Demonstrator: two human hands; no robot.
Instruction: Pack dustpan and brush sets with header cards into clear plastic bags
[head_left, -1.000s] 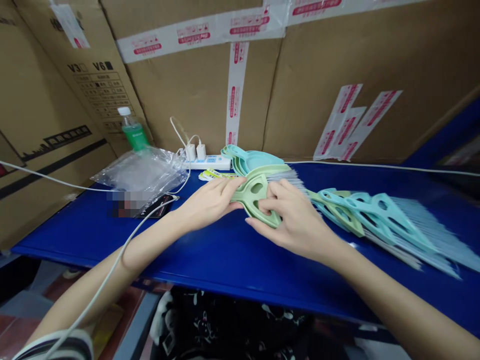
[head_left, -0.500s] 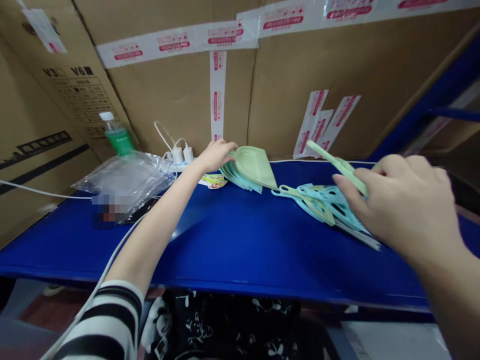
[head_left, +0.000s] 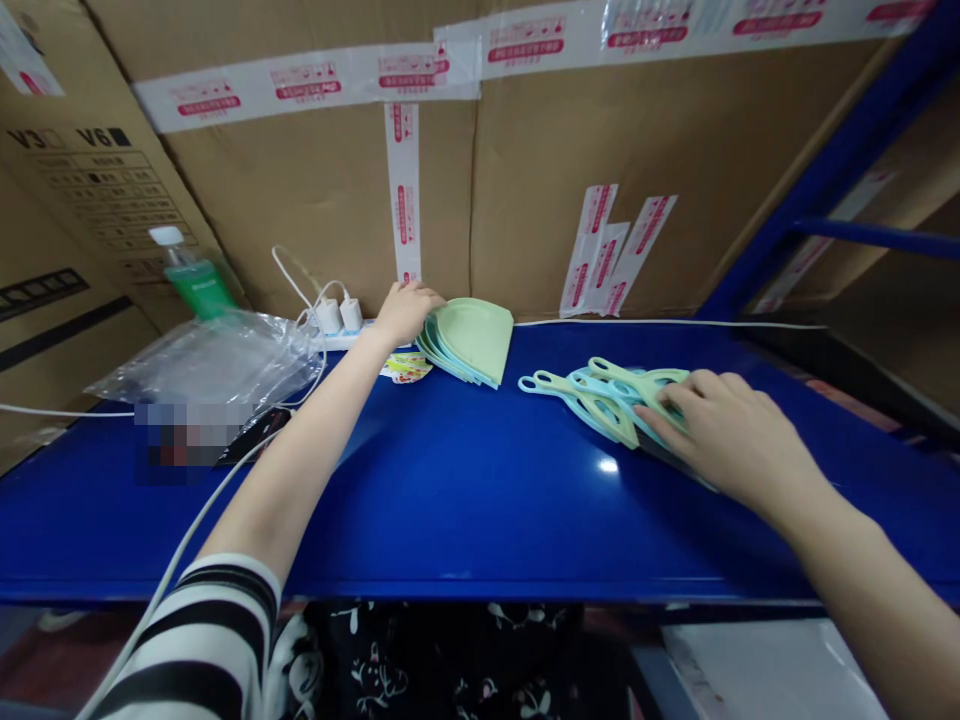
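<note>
On the blue table, a fanned stack of dustpans holds light blue pans beneath a pale green dustpan (head_left: 480, 335). My left hand (head_left: 407, 308) is at the stack's left edge, its fingers closed on the rim; the thumb is mostly hidden. To the right lies a pile of small brushes (head_left: 592, 405) in light blue and green, with looped handles pointing left. My right hand (head_left: 716, 430) is over the pile's right end, thumb and fingers closed around a green brush (head_left: 626, 375) that lies on top. Its bristle end is hidden under the hand.
A power strip (head_left: 341, 340) with white plugs, a colourful packet (head_left: 407, 367), a clear plastic bag (head_left: 217, 365) and a green-liquid bottle (head_left: 199, 280) are at the left. White cables cross there. Cardboard (head_left: 300, 190) walls the back; a blue metal frame (head_left: 780, 200) rises at right.
My right hand has lowered the green brush from the air onto the brush pile. My left hand has stayed by the dustpan stack. The whole view has shifted slightly.
</note>
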